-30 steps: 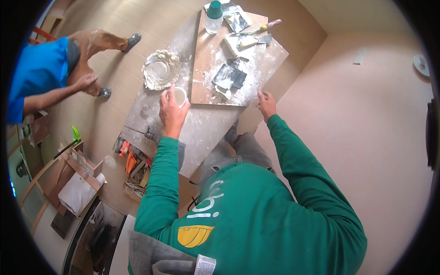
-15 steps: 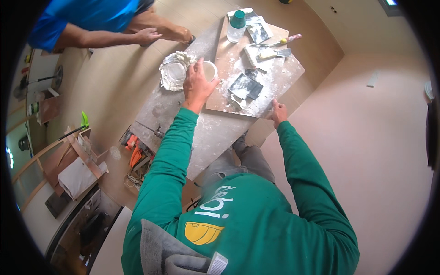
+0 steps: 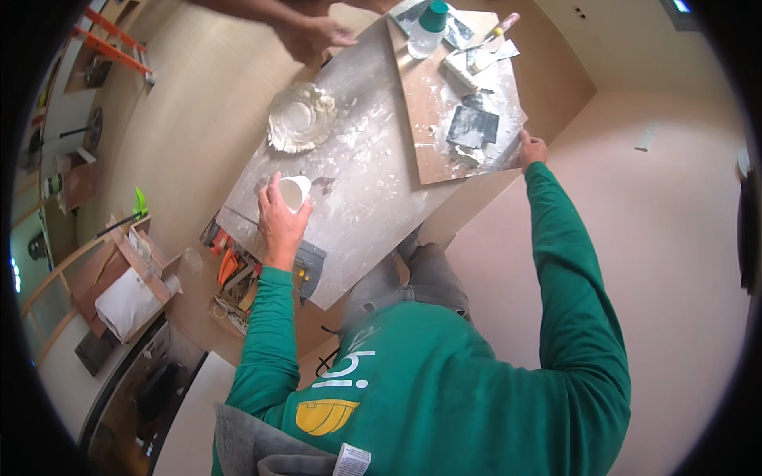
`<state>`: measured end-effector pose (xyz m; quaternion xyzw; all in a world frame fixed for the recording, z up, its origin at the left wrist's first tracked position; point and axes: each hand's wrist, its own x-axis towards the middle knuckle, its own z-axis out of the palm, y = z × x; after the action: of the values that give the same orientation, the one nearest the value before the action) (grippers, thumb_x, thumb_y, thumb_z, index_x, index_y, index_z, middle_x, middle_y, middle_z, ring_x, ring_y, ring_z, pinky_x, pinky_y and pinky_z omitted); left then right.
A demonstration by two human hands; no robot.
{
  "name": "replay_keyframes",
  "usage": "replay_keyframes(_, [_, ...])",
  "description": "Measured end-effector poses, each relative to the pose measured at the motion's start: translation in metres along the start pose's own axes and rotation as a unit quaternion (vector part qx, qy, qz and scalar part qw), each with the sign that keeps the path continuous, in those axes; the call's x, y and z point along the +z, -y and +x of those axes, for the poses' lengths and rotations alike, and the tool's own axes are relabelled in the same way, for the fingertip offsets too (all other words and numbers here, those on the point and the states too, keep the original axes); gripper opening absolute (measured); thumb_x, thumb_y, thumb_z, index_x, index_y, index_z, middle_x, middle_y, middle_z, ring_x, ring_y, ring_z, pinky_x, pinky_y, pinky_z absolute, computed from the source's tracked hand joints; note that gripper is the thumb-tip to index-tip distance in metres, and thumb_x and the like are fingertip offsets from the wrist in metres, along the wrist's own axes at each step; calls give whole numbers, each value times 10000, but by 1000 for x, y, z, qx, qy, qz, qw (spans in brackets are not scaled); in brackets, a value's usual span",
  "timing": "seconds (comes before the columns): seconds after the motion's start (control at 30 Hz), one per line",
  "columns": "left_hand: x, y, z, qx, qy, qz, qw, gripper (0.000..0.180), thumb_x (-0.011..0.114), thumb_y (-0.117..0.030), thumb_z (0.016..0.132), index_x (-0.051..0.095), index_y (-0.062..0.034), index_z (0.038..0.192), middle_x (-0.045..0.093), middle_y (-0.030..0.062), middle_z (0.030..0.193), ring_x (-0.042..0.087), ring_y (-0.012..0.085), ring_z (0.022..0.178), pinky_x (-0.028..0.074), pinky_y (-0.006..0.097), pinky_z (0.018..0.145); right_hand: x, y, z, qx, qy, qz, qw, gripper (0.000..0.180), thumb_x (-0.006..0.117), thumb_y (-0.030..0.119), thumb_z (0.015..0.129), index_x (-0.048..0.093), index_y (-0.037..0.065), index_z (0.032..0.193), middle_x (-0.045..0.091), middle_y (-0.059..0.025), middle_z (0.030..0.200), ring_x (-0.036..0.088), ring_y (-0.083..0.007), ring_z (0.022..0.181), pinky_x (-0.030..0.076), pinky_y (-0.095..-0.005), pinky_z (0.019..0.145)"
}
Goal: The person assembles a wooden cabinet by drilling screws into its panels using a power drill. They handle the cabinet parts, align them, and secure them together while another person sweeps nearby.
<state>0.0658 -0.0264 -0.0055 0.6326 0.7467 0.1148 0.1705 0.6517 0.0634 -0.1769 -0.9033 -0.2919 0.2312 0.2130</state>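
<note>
My left hand (image 3: 281, 225) is closed round a white cup (image 3: 293, 195), its mouth showing, over the lower left part of the dusty table (image 3: 369, 202). My right hand (image 3: 533, 151) grips the near right corner of a wooden board (image 3: 435, 147) that rests on the table. On the board are flat dark plates (image 3: 474, 127) smeared with white paste, a putty knife (image 3: 494, 57), a long-handled tool with a pinkish grip (image 3: 506, 25) and a clear bottle with a green cap (image 3: 429, 30). A paste-crusted round dish (image 3: 302, 117) sits at the table's left.
Another person's hand (image 3: 317, 36) is at the table's far edge. A dark tool (image 3: 309, 268) lies by the near edge, and a box of tools (image 3: 232, 279) stands below left. An orange ladder (image 3: 115, 45) is far left; a pale wall (image 3: 659, 262) bounds the right.
My left hand has carried the white cup toward me and left, away from the crusted dish. The board has shifted right with my right hand. The other person has moved to the right.
</note>
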Motion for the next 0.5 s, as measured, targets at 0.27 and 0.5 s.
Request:
replay_keyframes(0.27, [-26,6,-54,-58,-16,-5,998,781,789,-285,820,437,-35,1471,513,240,1312,532,424,1222,467,500,1023,55,118,-117,-256,34,140,956,303,666,320,975,708,40,1083,734,-173,964,698,-293,864,542,-418,797])
replay_keyframes(0.5, [-25,-10,-109,-87,-30,-29,995,778,795,-260,820,442,-26,1472,515,242,1309,526,431,1224,458,507,1030,212,271,-239,-308,243,-30,919,573,730,490,891,643,30,1221,638,-270,1236,636,-423,1154,518,-484,997])
